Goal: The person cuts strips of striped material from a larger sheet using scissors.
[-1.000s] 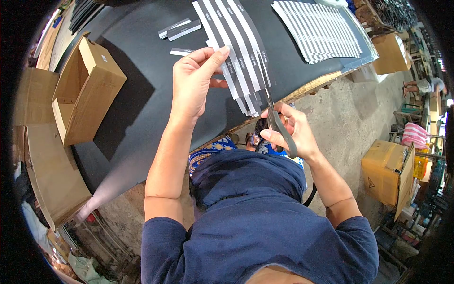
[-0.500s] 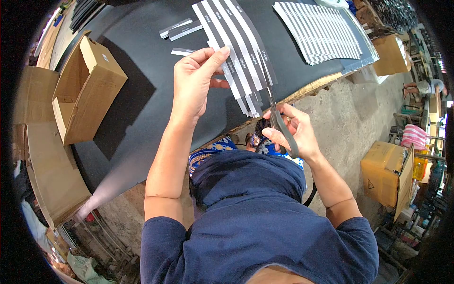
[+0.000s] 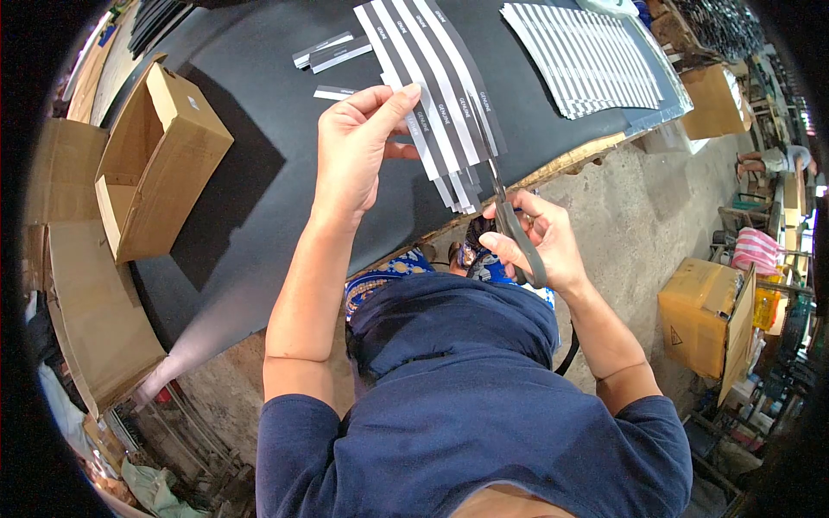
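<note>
My left hand (image 3: pixel 358 142) pinches the left edge of a black-and-white striped label sheet (image 3: pixel 443 112) printed with "GENUINE". Narrower strip ends stick out below its lower edge. In my right hand (image 3: pixel 540 237) is a pair of scissors (image 3: pixel 515 233) with dark handles, thumb and fingers in the loops. The blades lie along the sheet's right side, beside its outermost dark stripe. Part of the blades is hidden by the sheet. Several cut label strips (image 3: pixel 339 57) lie on the dark tabletop (image 3: pixel 233 250) beyond my left hand.
A stack of striped sheets (image 3: pixel 580 60) rests at the table's far right. An open cardboard box (image 3: pixel 164 164) stands on the left, near a larger cardboard piece (image 3: pixel 95 293). Another carton (image 3: pixel 701 315) is on the concrete floor at right. A person (image 3: pixel 781 160) is in the far background.
The scissors have shifted very slightly, and the blades look closer together along the sheet's right stripe. My left hand keeps its hold almost unmoved.
</note>
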Tool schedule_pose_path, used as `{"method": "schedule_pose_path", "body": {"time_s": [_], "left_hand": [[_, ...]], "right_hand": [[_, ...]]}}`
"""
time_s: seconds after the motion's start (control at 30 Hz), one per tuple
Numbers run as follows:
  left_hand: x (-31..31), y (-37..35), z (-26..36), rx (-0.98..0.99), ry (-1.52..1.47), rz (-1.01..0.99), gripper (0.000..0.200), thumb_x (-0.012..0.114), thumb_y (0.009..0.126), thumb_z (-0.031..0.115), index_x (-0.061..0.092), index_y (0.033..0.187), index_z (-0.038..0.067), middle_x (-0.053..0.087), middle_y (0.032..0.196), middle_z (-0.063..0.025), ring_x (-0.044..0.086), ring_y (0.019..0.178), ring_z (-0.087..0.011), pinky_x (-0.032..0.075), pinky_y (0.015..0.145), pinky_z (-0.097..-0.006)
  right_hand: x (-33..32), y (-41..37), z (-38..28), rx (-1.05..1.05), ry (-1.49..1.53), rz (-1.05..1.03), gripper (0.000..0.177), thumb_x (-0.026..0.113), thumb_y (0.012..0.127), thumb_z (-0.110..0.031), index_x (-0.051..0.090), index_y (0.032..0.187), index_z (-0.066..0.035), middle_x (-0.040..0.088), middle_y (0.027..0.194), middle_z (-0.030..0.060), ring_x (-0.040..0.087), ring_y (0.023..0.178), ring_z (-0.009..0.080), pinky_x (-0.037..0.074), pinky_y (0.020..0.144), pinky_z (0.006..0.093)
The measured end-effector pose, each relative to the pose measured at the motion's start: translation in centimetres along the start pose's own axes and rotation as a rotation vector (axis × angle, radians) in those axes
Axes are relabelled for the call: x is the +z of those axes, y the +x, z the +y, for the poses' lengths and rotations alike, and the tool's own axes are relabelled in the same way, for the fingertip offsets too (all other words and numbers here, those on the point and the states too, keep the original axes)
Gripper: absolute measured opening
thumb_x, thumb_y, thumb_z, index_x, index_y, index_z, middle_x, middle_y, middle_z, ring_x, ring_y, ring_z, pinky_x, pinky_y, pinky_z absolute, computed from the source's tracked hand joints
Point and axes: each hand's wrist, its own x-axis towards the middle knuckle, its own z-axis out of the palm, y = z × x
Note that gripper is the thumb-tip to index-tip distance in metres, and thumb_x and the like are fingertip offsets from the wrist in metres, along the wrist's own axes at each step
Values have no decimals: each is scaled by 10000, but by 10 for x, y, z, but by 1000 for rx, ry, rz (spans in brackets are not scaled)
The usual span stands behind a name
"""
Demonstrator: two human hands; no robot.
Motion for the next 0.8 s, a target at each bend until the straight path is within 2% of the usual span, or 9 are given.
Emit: {"method": "schedule_pose_path", "body": {"time_s": [0.8], "left_hand": [[0,0,1,2,-15,0,151,666,848,194,660,867,45,665,764,-26,621,617,-67,503,484,-197]], "right_hand": [[0,0,4,-13,-51,8,296,752,783,-153,560,949,0,607,649,44,473,428,28,345,369,176]]}}
